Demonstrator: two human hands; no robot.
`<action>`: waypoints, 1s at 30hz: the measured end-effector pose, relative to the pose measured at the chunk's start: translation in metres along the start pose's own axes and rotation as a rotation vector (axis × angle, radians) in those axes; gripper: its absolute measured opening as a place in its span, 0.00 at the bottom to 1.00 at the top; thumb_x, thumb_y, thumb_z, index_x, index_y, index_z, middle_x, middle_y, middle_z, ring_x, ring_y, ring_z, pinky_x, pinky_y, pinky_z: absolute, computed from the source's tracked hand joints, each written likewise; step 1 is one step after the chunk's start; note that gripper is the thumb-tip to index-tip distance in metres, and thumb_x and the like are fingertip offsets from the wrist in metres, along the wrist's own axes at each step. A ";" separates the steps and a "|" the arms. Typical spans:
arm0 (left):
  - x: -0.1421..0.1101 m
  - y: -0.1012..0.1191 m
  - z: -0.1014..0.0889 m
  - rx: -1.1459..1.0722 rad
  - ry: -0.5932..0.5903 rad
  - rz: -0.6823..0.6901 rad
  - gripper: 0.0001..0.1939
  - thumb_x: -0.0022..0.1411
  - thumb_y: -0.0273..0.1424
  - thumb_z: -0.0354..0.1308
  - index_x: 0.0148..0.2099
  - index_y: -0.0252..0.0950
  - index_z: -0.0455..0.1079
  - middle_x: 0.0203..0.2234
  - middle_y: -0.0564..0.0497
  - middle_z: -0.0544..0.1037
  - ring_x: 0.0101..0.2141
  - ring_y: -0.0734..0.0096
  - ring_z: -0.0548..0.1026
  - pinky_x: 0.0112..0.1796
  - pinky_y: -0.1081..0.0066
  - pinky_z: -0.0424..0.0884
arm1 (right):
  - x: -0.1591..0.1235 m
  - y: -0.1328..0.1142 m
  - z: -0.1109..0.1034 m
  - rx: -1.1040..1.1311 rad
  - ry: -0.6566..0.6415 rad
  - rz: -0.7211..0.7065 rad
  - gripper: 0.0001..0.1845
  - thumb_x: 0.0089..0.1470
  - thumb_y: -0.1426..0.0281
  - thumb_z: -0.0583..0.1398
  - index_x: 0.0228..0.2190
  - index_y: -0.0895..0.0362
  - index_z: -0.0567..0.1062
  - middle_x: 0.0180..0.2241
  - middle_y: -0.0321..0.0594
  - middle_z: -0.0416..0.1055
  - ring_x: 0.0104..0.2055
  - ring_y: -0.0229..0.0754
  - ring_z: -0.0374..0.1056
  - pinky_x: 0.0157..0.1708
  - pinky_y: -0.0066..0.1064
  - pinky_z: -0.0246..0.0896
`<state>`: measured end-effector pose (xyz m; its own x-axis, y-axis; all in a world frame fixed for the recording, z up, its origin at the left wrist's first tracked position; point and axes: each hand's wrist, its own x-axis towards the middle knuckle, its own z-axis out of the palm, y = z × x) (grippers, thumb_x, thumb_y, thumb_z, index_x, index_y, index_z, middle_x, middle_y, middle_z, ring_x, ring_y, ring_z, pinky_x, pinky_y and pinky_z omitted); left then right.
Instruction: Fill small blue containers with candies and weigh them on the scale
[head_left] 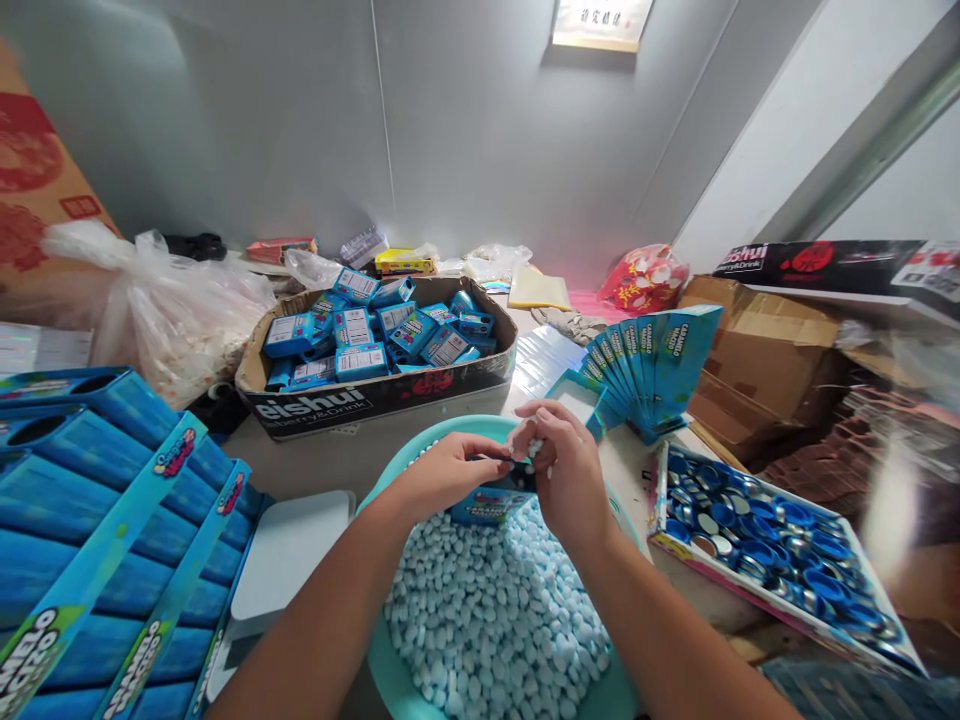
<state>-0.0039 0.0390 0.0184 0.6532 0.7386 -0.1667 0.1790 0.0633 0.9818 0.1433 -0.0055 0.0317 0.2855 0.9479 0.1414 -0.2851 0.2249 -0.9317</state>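
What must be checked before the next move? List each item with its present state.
1. Small blue printed box held by the left hand: ok.
2. Box above the round turquoise plastic basin, where spills should land: ok.
3. Right hand free: not ok, it holds small pale tablets beside the box.
4. Heap of pale tablets remaining in the basin: ok, plenty.
5. Fill level inside the box: cannot tell, too dark and partly covered.
6. Round blue-and-silver lids at hand: ok, many in the tray to the right, probably within reach.
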 end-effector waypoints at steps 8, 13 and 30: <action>0.000 0.003 -0.002 -0.070 0.042 0.015 0.14 0.59 0.32 0.62 0.45 0.32 0.80 0.40 0.46 0.82 0.40 0.66 0.76 0.43 0.69 0.68 | 0.001 -0.003 0.002 -0.001 0.042 -0.028 0.12 0.52 0.64 0.59 0.21 0.55 0.75 0.24 0.36 0.72 0.26 0.38 0.64 0.28 0.30 0.59; 0.001 0.000 -0.001 -0.094 0.053 -0.003 0.13 0.57 0.33 0.63 0.44 0.31 0.78 0.39 0.45 0.82 0.40 0.65 0.77 0.43 0.68 0.69 | 0.000 -0.003 0.002 0.019 0.025 -0.046 0.13 0.53 0.64 0.59 0.20 0.55 0.74 0.24 0.36 0.71 0.26 0.39 0.64 0.28 0.29 0.61; 0.001 -0.003 0.001 0.053 0.049 0.165 0.12 0.58 0.32 0.63 0.45 0.37 0.78 0.47 0.48 0.79 0.51 0.59 0.75 0.51 0.65 0.69 | 0.003 -0.007 -0.004 0.400 -0.057 0.104 0.13 0.53 0.61 0.60 0.21 0.53 0.75 0.24 0.34 0.67 0.25 0.38 0.65 0.28 0.32 0.66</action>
<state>-0.0030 0.0388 0.0148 0.6403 0.7681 0.0024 0.1116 -0.0961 0.9891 0.1496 -0.0049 0.0376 0.1888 0.9786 0.0819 -0.6462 0.1866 -0.7400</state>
